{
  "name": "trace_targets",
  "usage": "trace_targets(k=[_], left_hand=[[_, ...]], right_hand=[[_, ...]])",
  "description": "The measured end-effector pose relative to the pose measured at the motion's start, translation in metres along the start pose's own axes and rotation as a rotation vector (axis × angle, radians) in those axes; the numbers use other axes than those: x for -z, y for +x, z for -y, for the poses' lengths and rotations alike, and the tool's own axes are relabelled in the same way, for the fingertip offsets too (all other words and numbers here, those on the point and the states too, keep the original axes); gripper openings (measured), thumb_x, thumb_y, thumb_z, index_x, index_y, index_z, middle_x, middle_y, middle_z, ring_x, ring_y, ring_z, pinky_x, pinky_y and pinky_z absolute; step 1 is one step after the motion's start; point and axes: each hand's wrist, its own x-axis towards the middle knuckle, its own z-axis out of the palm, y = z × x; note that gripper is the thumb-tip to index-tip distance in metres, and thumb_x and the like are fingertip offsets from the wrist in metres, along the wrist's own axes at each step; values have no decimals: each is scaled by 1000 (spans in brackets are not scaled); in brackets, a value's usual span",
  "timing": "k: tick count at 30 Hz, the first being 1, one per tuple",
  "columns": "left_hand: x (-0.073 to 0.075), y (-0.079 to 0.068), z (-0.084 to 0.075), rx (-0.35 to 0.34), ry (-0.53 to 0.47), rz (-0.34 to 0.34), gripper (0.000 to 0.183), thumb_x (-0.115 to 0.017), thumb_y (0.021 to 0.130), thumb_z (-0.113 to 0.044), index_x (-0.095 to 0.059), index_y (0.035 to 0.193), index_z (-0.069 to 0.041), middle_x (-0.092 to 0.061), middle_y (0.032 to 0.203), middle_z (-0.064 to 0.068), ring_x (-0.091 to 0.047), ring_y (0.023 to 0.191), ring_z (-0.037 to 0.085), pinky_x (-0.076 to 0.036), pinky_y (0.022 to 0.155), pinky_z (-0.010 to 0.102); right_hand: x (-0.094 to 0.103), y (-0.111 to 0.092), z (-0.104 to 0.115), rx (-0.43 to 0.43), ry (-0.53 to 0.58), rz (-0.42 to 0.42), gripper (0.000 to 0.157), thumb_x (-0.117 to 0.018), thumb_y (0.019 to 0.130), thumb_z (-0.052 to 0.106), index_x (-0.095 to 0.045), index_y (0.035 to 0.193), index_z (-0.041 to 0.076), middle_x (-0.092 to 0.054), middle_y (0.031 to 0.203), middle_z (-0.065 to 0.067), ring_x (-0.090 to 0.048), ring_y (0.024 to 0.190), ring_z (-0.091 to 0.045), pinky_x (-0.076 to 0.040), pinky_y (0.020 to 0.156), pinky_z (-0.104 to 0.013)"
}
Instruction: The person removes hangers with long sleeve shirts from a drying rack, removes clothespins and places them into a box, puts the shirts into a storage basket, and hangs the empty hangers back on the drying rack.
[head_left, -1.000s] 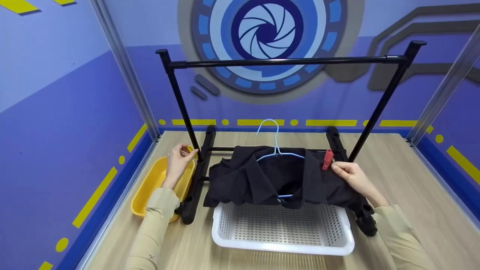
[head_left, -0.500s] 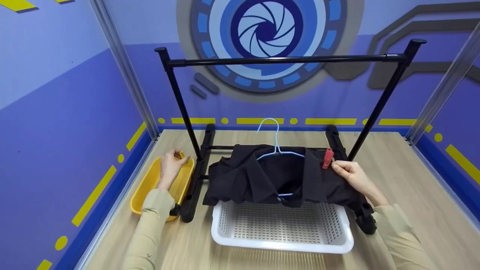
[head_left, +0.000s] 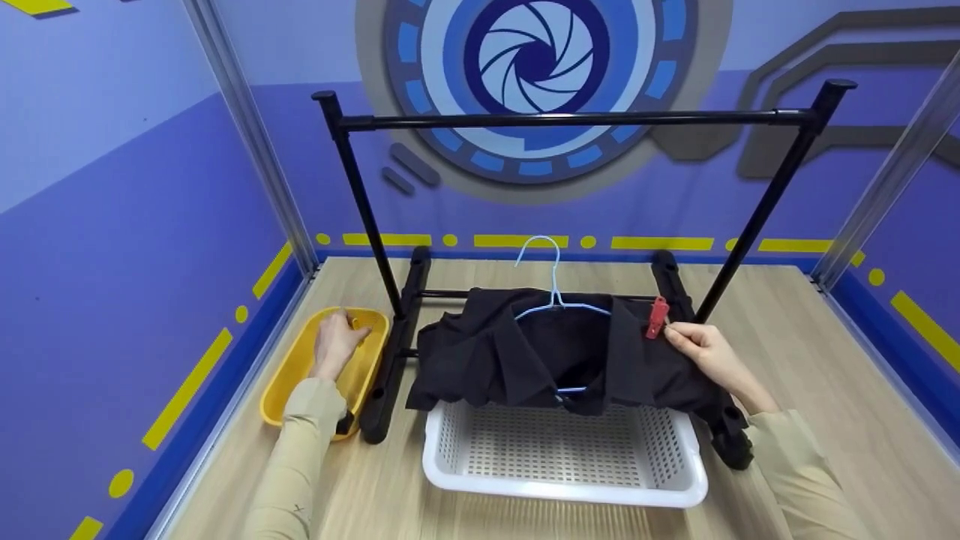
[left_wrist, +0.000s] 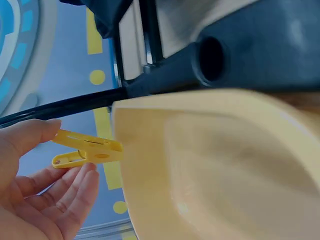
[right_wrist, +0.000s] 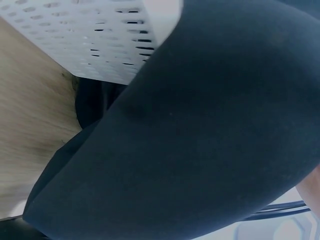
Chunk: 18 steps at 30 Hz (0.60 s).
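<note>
My left hand point(head_left: 336, 346) is low inside the yellow basin point(head_left: 274, 386) in the head view. In the left wrist view, its thumb and fingers pinch a yellow clothespin point(left_wrist: 90, 149) near the basin's rim. My right hand point(head_left: 706, 354) pinches the right shoulder of a black collared shirt point(head_left: 517, 367), beside a red clothespin point(head_left: 657, 319) that stands up on the fabric. A light blue wire hanger point(head_left: 555, 279) sits inside the shirt's neck, its hook pointing up. In the right wrist view, the shirt point(right_wrist: 200, 130) hides most of the right hand.
Below the shirt's front stands a white perforated basket point(head_left: 562, 491). A black clothes rack point(head_left: 570, 120) rises behind and around the shirt, its left foot point(head_left: 379, 405) close against the basin. Blue-purple walls enclose the wooden table point(head_left: 817, 352).
My left hand has moved from beside the rack's left post, leftward and down into the basin, with the yellow clothespin. The right hand, shirt and red clothespin look unchanged.
</note>
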Motion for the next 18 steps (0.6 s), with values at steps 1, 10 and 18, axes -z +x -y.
trace_targets(k=[1,10,18], left_hand=[[-1,0,1,9,12,10,24,-75,88,-15,-61,83,3,-57,71,9,-54,65,22,-40,58,30],[-2,-3,8,59,61,70,30,-72,86,-17,-66,100,8,-70,104,29,-68,96,45,-54,81,54],[-3,-2,9,65,111,105,28,-73,86,-14,-67,101,9,-71,108,30,-69,97,45,-56,81,54]], right_hand=[[0,0,0,1,2,0,32,-52,96,-15,-47,69,1,-33,62,-4,-36,57,4,-27,52,-29],[1,-1,1,8,23,10,32,-51,96,-14,-47,69,1,-32,62,-4,-36,58,3,-26,52,-29],[1,-1,0,6,10,6,28,-52,96,-15,-52,72,0,-35,63,-1,-37,59,4,-27,53,-28]])
